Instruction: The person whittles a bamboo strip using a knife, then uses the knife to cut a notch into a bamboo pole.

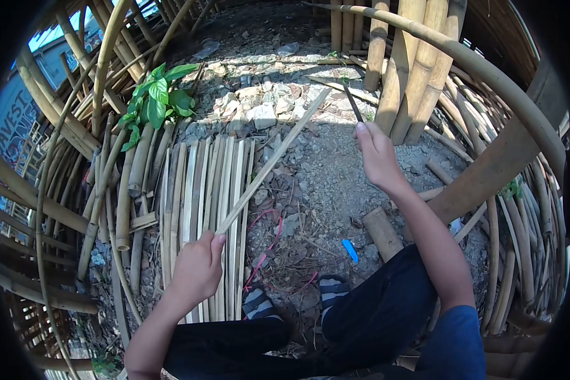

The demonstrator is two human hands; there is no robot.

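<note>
My left hand (199, 269) is closed around the near end of a split bamboo strip (275, 155), which slants up and away to the right. In my right hand (379, 155) is a knife (353, 102) with a narrow dark blade pointing forward. The blade's tip is just right of the strip's far end, with a small gap between them in this view. Under my left hand lies a row of bamboo strips (212, 183), side by side on the ground.
Bamboo poles (422, 69) stand at the right front, and a curved pole (456, 50) arches over the right side. A leafy plant (155, 101) grows at the left. Pink twine (275, 237), a blue object (350, 251) and a short bamboo piece (382, 229) lie by my feet.
</note>
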